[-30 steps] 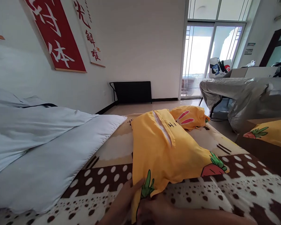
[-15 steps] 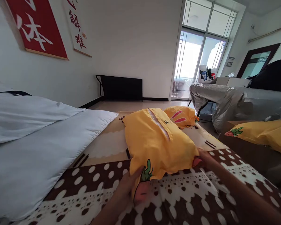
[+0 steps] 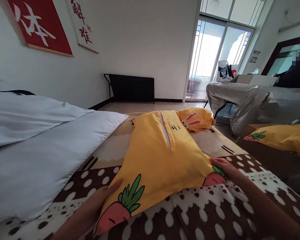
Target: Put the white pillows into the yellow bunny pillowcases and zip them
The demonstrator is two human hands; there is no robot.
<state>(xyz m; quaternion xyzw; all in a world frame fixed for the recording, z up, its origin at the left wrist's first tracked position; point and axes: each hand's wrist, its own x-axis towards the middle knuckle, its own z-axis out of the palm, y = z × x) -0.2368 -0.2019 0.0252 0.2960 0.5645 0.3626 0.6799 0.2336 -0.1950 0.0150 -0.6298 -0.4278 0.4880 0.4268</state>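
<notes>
A yellow pillow (image 3: pixel 150 156) with a zipper, the word "Hi" and carrot prints at its near corners lies in front of me on the patterned blanket (image 3: pixel 200 213). My left hand (image 3: pixel 100 196) is closed on its near left edge by a carrot, thumb on top and the other fingers hidden underneath. At the near right corner my right hand (image 3: pixel 222 166) grips the cloth beside the other carrot. Just beyond the pillow's far right side rests a bunched yellow piece (image 3: pixel 196 119) with a rabbit-ear print.
White bedding (image 3: pixel 52 160) covers the left side. Another yellow carrot-print piece (image 3: pixel 285 136) lies on a brown box (image 3: pixel 262 156) at the right. Behind stands a plastic-covered table (image 3: pixel 230 90) with a bag on it. A black folded panel (image 3: pixel 132 88) leans against the wall.
The near edge of the yellow pillow is pulled wider and flatter. My left hand has moved left and toward me with its corner; my right hand has shifted slightly right. The view has tilted down.
</notes>
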